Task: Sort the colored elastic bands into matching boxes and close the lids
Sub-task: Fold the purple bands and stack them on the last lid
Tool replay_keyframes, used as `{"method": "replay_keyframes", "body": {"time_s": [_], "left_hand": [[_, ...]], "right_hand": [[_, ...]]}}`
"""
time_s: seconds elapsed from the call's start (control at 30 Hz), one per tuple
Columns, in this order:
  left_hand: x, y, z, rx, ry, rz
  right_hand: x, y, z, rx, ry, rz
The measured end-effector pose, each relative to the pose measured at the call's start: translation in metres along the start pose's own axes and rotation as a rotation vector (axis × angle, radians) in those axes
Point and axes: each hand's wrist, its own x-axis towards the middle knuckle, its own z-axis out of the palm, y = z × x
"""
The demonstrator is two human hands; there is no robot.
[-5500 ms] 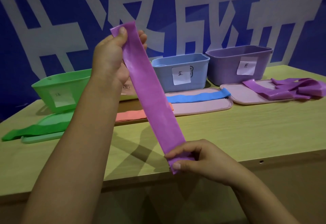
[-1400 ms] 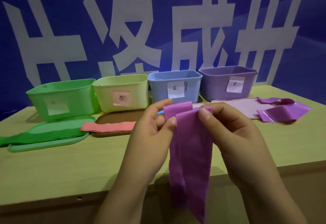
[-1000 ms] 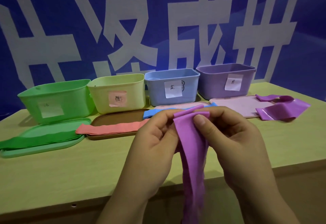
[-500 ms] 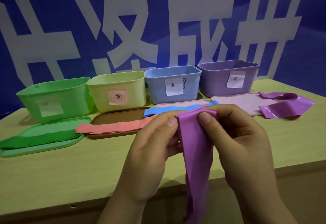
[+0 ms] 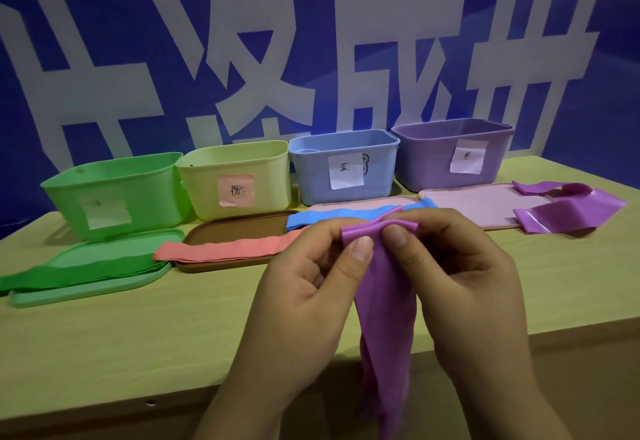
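Observation:
A folded purple elastic band [image 5: 384, 304] hangs down over the table's front edge. My left hand [image 5: 311, 287] and my right hand [image 5: 460, 277] both pinch its top fold between thumb and fingers. Behind stand a green box [image 5: 114, 193], a yellow box [image 5: 239, 180], a blue box [image 5: 343, 167] and a purple box [image 5: 450, 155], all without lids. More purple bands [image 5: 568, 211] lie on the pink lid [image 5: 471, 204] at right. A blue band [image 5: 346, 216], a salmon band [image 5: 225, 249] and a green band [image 5: 79, 268] lie on lids in front of their boxes.
The wooden table [image 5: 156, 328] runs across the view, its front edge just below my wrists. A brown lid [image 5: 228, 231] and a green lid [image 5: 69, 290] lie flat on it. A blue wall with large white characters stands right behind the boxes.
The band went from stretched between raised left hand and low right hand to folded double. Both hands now pinch its top fold close together, lower and nearer the table edge.

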Motion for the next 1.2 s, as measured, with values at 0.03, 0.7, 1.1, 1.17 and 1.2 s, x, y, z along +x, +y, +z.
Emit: {"method": "replay_keyframes", "body": {"time_s": [0.03,0.7,1.1,1.17,1.2], "left_hand": [[0.0,0.0,0.0,0.003,0.0,0.005],[0.001,0.0,-0.016,-0.153,0.041,0.079],[0.003,0.005,-0.009,-0.152,0.01,0.036],[0.003,0.006,-0.01,-0.115,0.01,0.057],[0.002,0.006,-0.009,-0.098,0.013,0.064]], "right_hand": [[0.0,0.0,0.0,0.002,0.0,-0.003],[0.009,-0.004,-0.01,0.548,-0.179,0.289],[0.0,-0.005,0.001,0.119,-0.091,-0.115],[0.0,-0.006,0.0,0.062,-0.078,-0.16],[0.001,-0.007,-0.001,0.008,-0.083,-0.187]]}}
